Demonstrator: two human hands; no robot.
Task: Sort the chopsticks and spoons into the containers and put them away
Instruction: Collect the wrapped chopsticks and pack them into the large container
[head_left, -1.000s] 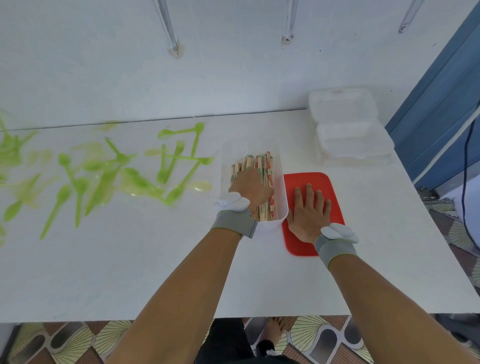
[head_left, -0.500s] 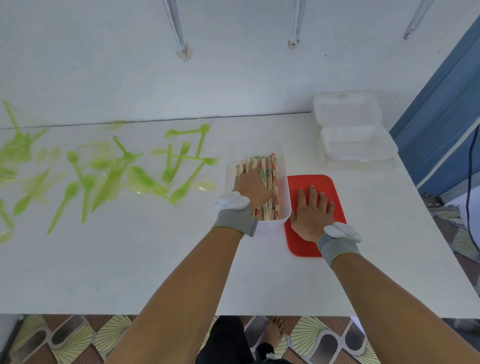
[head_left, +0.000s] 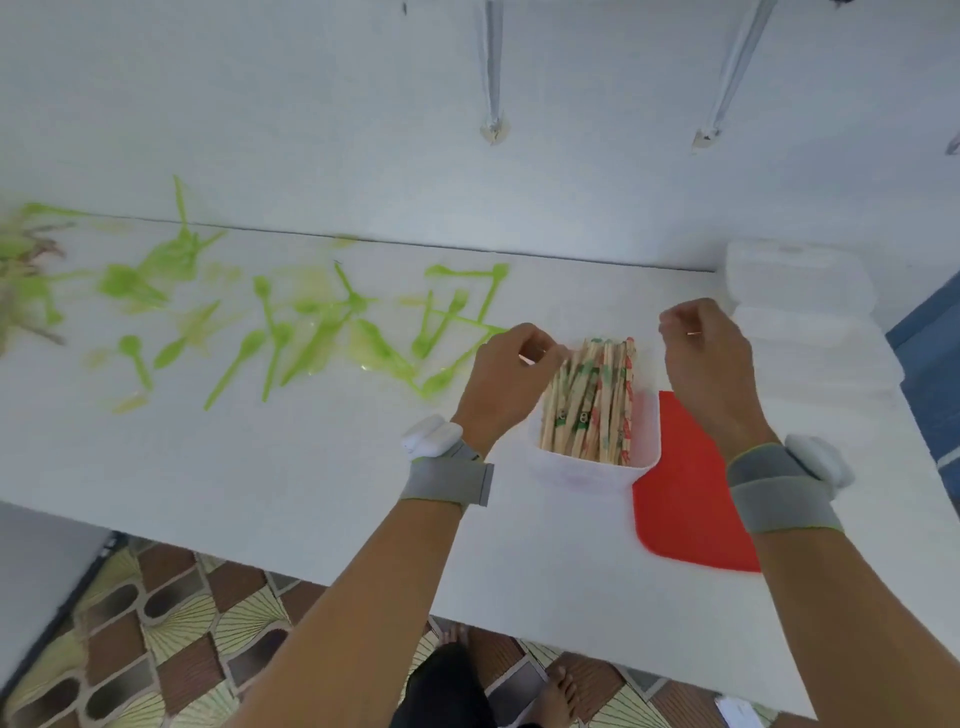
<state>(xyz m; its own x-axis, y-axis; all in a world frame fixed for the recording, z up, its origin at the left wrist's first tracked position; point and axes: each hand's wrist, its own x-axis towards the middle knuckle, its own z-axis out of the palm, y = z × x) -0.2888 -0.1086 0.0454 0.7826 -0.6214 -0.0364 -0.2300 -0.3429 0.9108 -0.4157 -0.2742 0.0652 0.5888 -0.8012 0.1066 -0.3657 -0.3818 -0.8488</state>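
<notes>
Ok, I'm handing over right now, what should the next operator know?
Left hand and right hand: fingers curled, raised over the tub; whether either holds anything is unclear.
Chopsticks are packed in the tub, and the red lid lies flat beside it on the table.
Green spoons are scattered to the left; two white containers sit far right.
Left: lid the tub, sort the spoons, put away.

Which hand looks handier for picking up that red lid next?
Probably the right hand: the red lid lies directly beneath it, right of the chopstick container. The left hand is across the container.
</notes>
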